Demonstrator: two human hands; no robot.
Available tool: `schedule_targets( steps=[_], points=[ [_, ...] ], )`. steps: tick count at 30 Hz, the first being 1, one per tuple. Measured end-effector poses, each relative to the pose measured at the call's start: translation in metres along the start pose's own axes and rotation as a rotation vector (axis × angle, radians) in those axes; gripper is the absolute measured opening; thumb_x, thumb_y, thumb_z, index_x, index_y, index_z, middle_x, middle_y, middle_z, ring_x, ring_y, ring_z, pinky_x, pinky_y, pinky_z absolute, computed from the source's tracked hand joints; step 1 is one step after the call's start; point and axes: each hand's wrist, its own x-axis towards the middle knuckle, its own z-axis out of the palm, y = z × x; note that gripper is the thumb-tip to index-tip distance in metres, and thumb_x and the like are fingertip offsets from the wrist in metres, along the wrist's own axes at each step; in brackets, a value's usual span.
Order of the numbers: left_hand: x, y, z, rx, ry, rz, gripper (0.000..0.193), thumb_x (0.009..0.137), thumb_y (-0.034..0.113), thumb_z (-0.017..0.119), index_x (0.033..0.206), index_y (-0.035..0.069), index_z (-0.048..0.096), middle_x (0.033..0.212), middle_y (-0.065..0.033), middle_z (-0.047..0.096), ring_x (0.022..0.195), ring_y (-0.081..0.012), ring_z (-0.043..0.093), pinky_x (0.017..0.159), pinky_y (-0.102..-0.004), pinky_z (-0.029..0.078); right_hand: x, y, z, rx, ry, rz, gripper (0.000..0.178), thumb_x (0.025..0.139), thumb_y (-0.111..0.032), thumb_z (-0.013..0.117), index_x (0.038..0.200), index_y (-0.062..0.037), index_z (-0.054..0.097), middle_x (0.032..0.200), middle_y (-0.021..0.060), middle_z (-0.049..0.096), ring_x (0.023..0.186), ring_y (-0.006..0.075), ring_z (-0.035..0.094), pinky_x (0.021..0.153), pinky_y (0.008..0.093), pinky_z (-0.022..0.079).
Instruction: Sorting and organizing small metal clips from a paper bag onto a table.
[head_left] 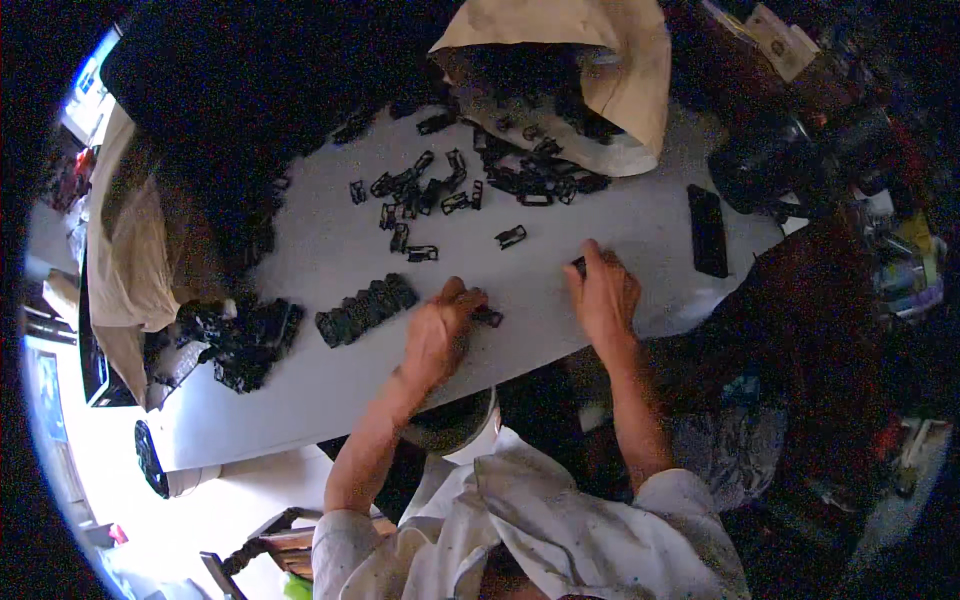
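Note:
My left hand [437, 335] is closed at the near side of the grey-white tabletop [340, 405]. Its fingers grip a small black plastic frame-like part [487, 316], which sticks out to their right. Farther right, my right hand [605, 298] pinches another small dark piece [579, 266] at its fingertips, mostly covered by the fingers. Just left of my left hand lies a tight row of black parts [366, 310] set side by side. One loose black part [511, 237] rests alone beyond the gap between my hands.
Loose black parts [423, 190] are scattered at the far middle, spilling from an open brown paper bag [635, 90]. Another brown bag [130, 245] stands at the left beside a dark heap of parts [245, 340]. A black phone-like slab [708, 231] lies at the right.

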Motion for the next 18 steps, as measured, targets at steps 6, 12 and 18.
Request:
schedule_targets(
  steps=[6,12,18],
  points=[
    [0.004,0.002,-0.006,-0.067,-0.076,-0.065,0.028,0.067,0.000,0.061,0.094,0.003,0.055,0.090,-0.0169,0.055,0.077,-0.0389,0.056,0.065,-0.0433,0.045,0.001,0.005,0.012,0.162,0.166,-0.231,0.039,0.069,-0.004,0.064,0.106,-0.0048,0.051,0.089,0.0161,0.056,0.081,0.0343,0.058,0.066,0.0405,0.047],
    [0.005,-0.004,-0.006,-0.156,-0.056,-0.058,0.028,0.066,0.000,0.062,0.093,0.000,0.057,0.089,-0.0187,0.055,0.081,-0.0385,0.055,0.068,-0.0427,0.045,-0.027,-0.031,0.008,0.518,-0.054,-0.446,0.034,0.064,0.000,0.066,0.096,-0.0024,0.056,0.093,0.0138,0.054,0.083,0.0306,0.056,0.072,0.0377,0.047],
    [0.003,-0.014,0.005,-0.102,-0.029,-0.027,0.028,0.064,-0.001,0.061,0.092,0.000,0.059,0.089,-0.0186,0.056,0.081,-0.0373,0.056,0.069,-0.0413,0.045,-0.028,-0.045,0.012,0.478,-0.156,-0.527,0.030,0.063,0.004,0.064,0.093,-0.0010,0.058,0.089,0.0112,0.054,0.082,0.0297,0.056,0.071,0.0363,0.047]
  ],
)
